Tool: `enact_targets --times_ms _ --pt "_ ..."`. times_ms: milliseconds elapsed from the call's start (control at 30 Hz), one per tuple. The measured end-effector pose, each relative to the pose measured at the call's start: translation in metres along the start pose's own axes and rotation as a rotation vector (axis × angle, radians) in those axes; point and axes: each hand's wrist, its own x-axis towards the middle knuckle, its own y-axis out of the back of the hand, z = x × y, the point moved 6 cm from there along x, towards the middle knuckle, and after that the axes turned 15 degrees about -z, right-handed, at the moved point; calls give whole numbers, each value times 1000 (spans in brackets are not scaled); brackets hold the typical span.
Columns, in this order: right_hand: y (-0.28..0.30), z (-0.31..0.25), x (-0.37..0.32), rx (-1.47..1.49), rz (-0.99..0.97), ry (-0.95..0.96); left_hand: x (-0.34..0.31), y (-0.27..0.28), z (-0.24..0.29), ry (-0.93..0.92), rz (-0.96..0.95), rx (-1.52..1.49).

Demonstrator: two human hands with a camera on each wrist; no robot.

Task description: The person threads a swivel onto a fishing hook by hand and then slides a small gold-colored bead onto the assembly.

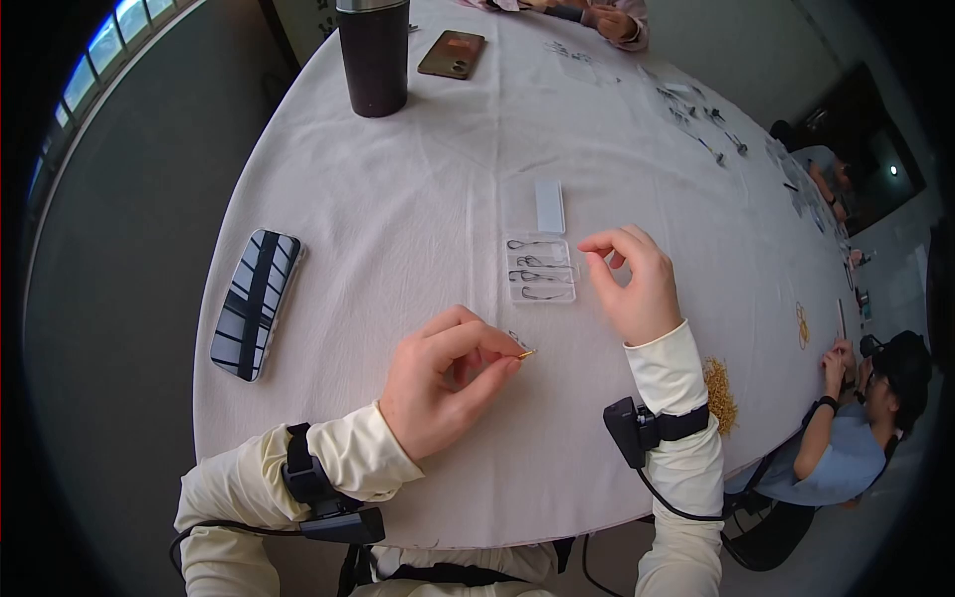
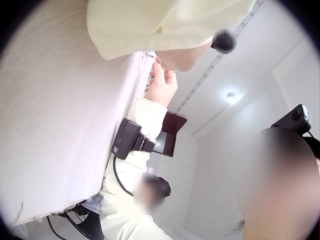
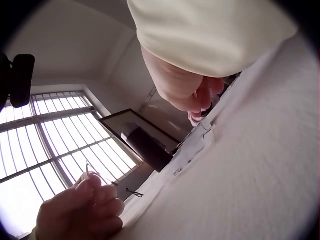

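Observation:
My left hand (image 1: 512, 360) pinches a tiny wire piece with a golden tip (image 1: 524, 354) between thumb and forefinger, just above the white tablecloth (image 1: 398, 219). The right wrist view shows the same hand (image 3: 82, 210) with a thin wire rising from its fingertips. My right hand (image 1: 597, 251) hovers at the right edge of a clear plastic box (image 1: 540, 269) that holds several dark hooks. Its thumb and forefinger tips meet, and I cannot make out whether anything is between them. The box's lid (image 1: 549, 206) lies just beyond the box.
A phone (image 1: 256, 302) lies face up at the left of the table. A dark tumbler (image 1: 375, 58) and a second phone (image 1: 452, 54) stand at the far side. A small pile of golden bits (image 1: 720, 394) lies by my right forearm. Another person (image 1: 856, 438) sits at the right.

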Motion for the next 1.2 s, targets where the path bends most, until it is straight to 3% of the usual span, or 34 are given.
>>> enact_targets --times_ms 100,200,367,567,1100,1200 --pt "-2 -2 17 -49 28 45 2 0 0 -24 17 19" --pt "-6 -20 29 -286 34 193 1 2 2 -44 39 22" --pt "-19 -32 45 -448 -176 366 -3 1 1 -8 9 -13" --pt "-20 -41 54 -560 -217 481 1 2 5 -20 4 -13" --pt "-8 -30 48 -285 -90 392 0 0 2 -32 3 9" --pt "9 -37 36 -169 -128 279 2 2 6 -16 5 8"
